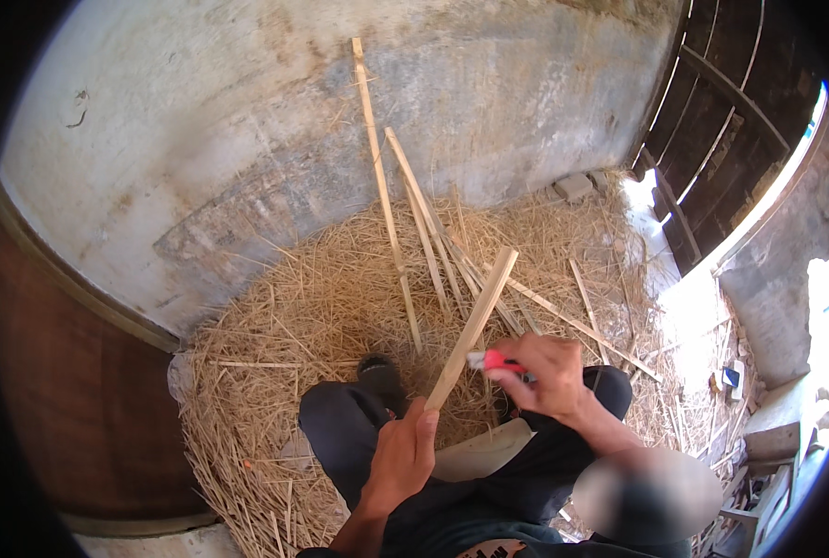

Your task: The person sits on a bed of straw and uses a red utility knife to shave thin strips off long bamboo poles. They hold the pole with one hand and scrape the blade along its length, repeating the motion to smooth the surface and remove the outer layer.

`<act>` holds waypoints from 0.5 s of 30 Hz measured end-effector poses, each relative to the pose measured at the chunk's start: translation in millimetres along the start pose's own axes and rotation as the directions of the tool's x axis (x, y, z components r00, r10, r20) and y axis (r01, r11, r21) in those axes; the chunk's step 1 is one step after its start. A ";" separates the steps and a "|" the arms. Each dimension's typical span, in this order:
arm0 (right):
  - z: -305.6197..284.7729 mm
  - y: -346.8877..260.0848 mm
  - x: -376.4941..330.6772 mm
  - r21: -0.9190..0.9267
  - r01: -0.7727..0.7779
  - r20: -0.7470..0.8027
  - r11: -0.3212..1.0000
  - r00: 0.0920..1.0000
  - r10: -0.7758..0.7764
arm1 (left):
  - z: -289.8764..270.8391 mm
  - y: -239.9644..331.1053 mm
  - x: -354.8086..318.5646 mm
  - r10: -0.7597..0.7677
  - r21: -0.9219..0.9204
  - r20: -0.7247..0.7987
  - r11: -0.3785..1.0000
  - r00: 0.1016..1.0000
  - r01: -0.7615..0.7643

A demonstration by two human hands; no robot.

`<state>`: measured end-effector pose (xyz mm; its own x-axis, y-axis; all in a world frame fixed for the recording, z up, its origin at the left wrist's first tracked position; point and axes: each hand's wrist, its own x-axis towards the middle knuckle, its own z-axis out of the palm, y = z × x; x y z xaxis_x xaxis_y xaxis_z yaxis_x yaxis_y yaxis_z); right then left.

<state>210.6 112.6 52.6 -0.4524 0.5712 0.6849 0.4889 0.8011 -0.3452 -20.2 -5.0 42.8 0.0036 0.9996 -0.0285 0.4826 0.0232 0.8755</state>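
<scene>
My left hand [403, 448] is closed round the lower end of a flat, pale strip of wood or bamboo [475, 323], which slants up and away to the right. In my right hand [549, 372] is a red-handled cutter [500, 361], its greyish front end beside the strip's right edge. Whether the blade touches the strip I cannot tell. Below the strip, a pale sheet-like piece [482, 456] lies across my lap between my dark-trousered legs.
Several long pale strips [377, 167] lean on the stained wall [489, 93] or lie on the straw [275, 344] ahead of me. Bricks [574, 188] sit at the wall's foot. A brown panel [80, 372] stands left, a slatted wooden door [726, 121] far right, and a bench-like object [773, 423] lower right.
</scene>
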 end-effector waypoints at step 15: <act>2.2 -16.7 -2.1 -0.067 0.028 0.018 0.997 0.999 -0.027 | 1.2 16.4 3.8 0.061 0.124 -0.019 0.991 0.998 -0.058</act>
<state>201.7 98.4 55.5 -0.4785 0.5525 0.6825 0.5248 0.8031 -0.2822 -11.2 -0.9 56.5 0.0165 0.9993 0.0335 0.5867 -0.0369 0.8090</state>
